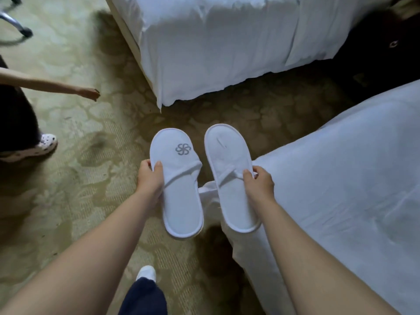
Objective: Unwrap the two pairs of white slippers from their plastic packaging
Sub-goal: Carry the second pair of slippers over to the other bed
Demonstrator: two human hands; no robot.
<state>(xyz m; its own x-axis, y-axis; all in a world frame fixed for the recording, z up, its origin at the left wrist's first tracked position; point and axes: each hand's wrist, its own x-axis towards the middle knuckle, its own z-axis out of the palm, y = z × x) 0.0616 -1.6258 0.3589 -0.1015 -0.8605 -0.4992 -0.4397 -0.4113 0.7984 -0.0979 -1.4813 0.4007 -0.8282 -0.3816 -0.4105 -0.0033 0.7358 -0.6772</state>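
Observation:
I hold one white slipper in each hand above the carpet. The left slipper (pixel 179 185) has a grey pinwheel logo on its toe, and my left hand (pixel 150 178) grips its left edge at the strap. The right slipper (pixel 231 178) is plain on top, and my right hand (pixel 259 180) pinches its strap from the right. Both slippers point away from me and sit side by side, a small gap apart. No plastic wrap shows on them. A bit of white material (pixel 208 189) hangs between and below them; I cannot tell what it is.
A white-covered bed (pixel 227 48) stands ahead, and another bed (pixel 352 178) runs along my right. Patterned green carpet (pixel 79 178) covers the floor. Another person's arm (pixel 68 88) and spotted shoe (pixel 45 144) are at the left. My foot (pixel 146 272) is below.

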